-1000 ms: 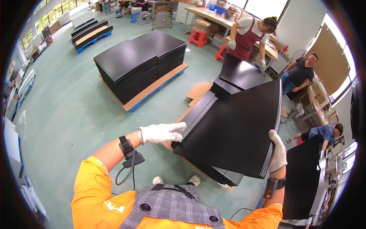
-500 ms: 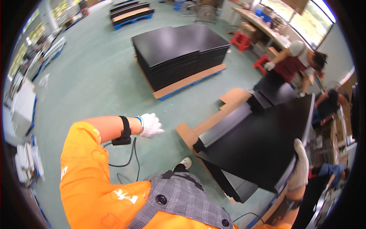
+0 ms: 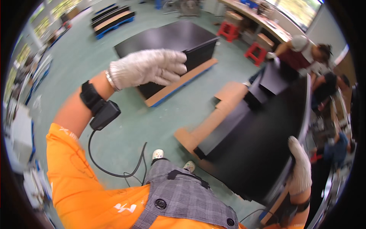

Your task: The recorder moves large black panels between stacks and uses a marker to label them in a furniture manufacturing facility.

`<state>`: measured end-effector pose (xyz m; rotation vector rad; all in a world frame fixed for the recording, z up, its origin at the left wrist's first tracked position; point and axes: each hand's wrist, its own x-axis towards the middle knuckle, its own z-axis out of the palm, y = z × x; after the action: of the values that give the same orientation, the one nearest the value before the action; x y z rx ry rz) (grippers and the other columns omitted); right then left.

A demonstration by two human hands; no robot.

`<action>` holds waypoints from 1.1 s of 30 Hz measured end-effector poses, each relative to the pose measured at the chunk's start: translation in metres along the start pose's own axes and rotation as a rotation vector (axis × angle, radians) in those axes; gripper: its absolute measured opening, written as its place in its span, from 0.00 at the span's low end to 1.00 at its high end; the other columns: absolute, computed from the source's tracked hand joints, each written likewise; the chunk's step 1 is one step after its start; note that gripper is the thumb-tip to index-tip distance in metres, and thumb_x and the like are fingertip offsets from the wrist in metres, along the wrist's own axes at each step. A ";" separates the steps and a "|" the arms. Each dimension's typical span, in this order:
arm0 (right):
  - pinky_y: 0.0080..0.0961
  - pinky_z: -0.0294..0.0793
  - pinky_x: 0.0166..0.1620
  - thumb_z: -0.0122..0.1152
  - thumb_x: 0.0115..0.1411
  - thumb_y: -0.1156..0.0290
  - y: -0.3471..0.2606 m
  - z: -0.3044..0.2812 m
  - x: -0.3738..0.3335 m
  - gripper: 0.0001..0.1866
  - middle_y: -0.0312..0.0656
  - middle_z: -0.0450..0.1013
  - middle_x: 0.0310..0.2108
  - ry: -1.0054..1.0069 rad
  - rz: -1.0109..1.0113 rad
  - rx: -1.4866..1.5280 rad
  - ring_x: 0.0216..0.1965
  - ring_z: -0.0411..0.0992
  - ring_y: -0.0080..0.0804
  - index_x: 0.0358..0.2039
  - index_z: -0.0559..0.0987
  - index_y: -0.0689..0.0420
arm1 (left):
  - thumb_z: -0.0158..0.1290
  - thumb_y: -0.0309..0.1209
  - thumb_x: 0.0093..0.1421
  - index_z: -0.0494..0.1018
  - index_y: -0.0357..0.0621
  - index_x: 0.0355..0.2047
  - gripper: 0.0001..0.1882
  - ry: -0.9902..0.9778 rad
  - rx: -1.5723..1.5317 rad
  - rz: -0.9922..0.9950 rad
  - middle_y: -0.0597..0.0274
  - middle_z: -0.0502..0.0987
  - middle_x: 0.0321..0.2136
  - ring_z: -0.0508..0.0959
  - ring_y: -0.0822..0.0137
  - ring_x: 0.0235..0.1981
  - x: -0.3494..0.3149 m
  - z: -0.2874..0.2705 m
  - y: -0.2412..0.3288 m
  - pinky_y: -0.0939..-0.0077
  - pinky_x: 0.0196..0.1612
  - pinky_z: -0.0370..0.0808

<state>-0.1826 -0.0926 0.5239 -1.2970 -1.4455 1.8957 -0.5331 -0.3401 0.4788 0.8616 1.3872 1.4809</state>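
Note:
My left hand (image 3: 146, 68), in a white knit glove, is raised in the air with its fingers stretched out and nothing in it. Behind it stands a stack of black panels (image 3: 202, 38). My right hand (image 3: 300, 168), gloved too, grips the right edge of a large glossy black panel (image 3: 251, 149), thumb along the edge, other fingers partly hidden. The panel is tilted, its right edge raised. Beneath it lie more dark panels (image 3: 225, 131) on brown cardboard (image 3: 228, 95).
At the far side of the panels a co-worker (image 3: 301, 53) bends over them; other people (image 3: 337, 149) work at the right. Red stools (image 3: 255, 53) stand by a workbench (image 3: 259, 21). A black cable (image 3: 110, 173) hangs from my left wrist. Another pallet stack (image 3: 112, 21) stands far left.
My left hand has risen forward and its fingers have straightened. My right hand keeps its grip on the panel, which looks more steeply tilted. The head view has shifted a little.

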 end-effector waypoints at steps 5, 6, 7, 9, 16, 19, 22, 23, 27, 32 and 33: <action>0.14 0.65 0.28 0.57 0.60 0.63 -0.002 0.030 0.009 0.21 0.30 0.70 0.34 -0.089 -0.025 -0.107 0.28 0.68 0.16 0.51 0.70 0.56 | 0.42 0.48 0.66 0.57 0.43 0.61 0.30 -0.213 0.025 -0.050 0.49 0.68 0.53 0.75 0.57 0.46 0.067 0.060 0.047 0.62 0.50 0.74; 0.14 0.63 0.26 0.57 0.60 0.62 0.000 0.035 0.011 0.21 0.30 0.69 0.32 -0.092 -0.033 -0.102 0.26 0.66 0.16 0.52 0.69 0.55 | 0.42 0.49 0.66 0.56 0.44 0.61 0.30 -0.296 0.053 -0.068 0.47 0.66 0.54 0.75 0.56 0.46 0.078 0.075 0.050 0.62 0.50 0.74; 0.14 0.62 0.26 0.56 0.60 0.61 0.002 0.043 0.014 0.22 0.31 0.69 0.31 -0.086 -0.110 -0.211 0.25 0.64 0.16 0.53 0.68 0.55 | 0.41 0.49 0.66 0.54 0.45 0.62 0.30 -0.265 0.146 -0.117 0.43 0.63 0.56 0.74 0.53 0.48 0.086 0.098 0.054 0.62 0.49 0.74; 0.16 0.61 0.26 0.56 0.59 0.53 0.002 0.059 0.015 0.27 0.34 0.65 0.27 -0.103 -0.197 -0.343 0.23 0.60 0.18 0.53 0.67 0.55 | 0.44 0.56 0.62 0.54 0.41 0.61 0.37 -0.427 0.271 -0.117 0.40 0.62 0.56 0.72 0.52 0.50 0.099 0.126 0.056 0.60 0.50 0.74; 0.18 0.65 0.28 0.49 0.61 0.48 0.005 0.115 0.018 0.22 0.33 0.64 0.27 -0.096 -0.219 -0.292 0.24 0.61 0.20 0.43 0.71 0.55 | 0.48 0.56 0.59 0.66 0.35 0.52 0.36 -0.640 0.314 -0.267 0.45 0.70 0.48 0.75 0.55 0.45 0.133 0.155 0.041 0.62 0.46 0.75; 0.22 0.72 0.37 0.55 0.61 0.64 0.059 0.094 0.050 0.15 0.35 0.69 0.33 -0.295 -0.458 0.075 0.33 0.69 0.23 0.46 0.72 0.55 | 0.52 0.51 0.54 0.74 0.38 0.42 0.27 -0.554 0.463 -0.208 0.55 0.75 0.30 0.76 0.66 0.27 0.144 0.142 0.035 0.69 0.31 0.75; 0.28 0.73 0.47 0.55 0.61 0.69 0.128 0.116 0.061 0.17 0.41 0.70 0.43 -0.137 -0.009 0.324 0.43 0.70 0.32 0.50 0.70 0.57 | 0.57 0.43 0.50 0.74 0.36 0.38 0.22 -0.495 1.028 0.133 0.58 0.73 0.25 0.74 0.69 0.24 0.163 0.097 0.032 0.73 0.27 0.73; 0.30 0.70 0.50 0.55 0.60 0.64 0.183 0.107 0.080 0.21 0.44 0.69 0.48 -0.098 -0.050 0.051 0.48 0.68 0.36 0.53 0.69 0.58 | 0.59 0.39 0.48 0.74 0.35 0.35 0.20 -0.467 0.968 0.120 0.58 0.73 0.25 0.74 0.68 0.24 0.172 0.084 0.023 0.72 0.27 0.73; 0.32 0.61 0.59 0.56 0.58 0.52 0.325 0.105 0.120 0.37 0.52 0.63 0.58 0.112 0.276 0.055 0.60 0.61 0.43 0.61 0.61 0.62 | 0.60 0.30 0.46 0.72 0.34 0.33 0.16 -0.173 0.704 -0.097 0.58 0.73 0.26 0.75 0.68 0.24 0.178 0.041 -0.001 0.74 0.27 0.74; 0.34 0.60 0.60 0.53 0.57 0.49 0.460 0.089 0.148 0.37 0.58 0.64 0.57 0.367 0.359 -0.338 0.60 0.62 0.50 0.57 0.66 0.66 | 0.54 0.25 0.52 0.70 0.32 0.38 0.13 -0.185 0.307 -0.309 0.60 0.76 0.31 0.78 0.69 0.29 0.157 -0.035 -0.011 0.75 0.32 0.78; 0.34 0.60 0.61 0.52 0.57 0.49 0.458 0.094 0.144 0.37 0.58 0.64 0.57 0.354 0.412 -0.292 0.60 0.61 0.50 0.57 0.66 0.66 | 0.53 0.25 0.52 0.70 0.32 0.40 0.14 -0.174 0.306 -0.327 0.59 0.76 0.32 0.78 0.69 0.30 0.154 -0.058 -0.021 0.74 0.34 0.78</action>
<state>-0.2417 -0.1978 0.0498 -2.0843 -1.3772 1.6005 -0.6374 -0.2175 0.4374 0.8771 1.5595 0.9398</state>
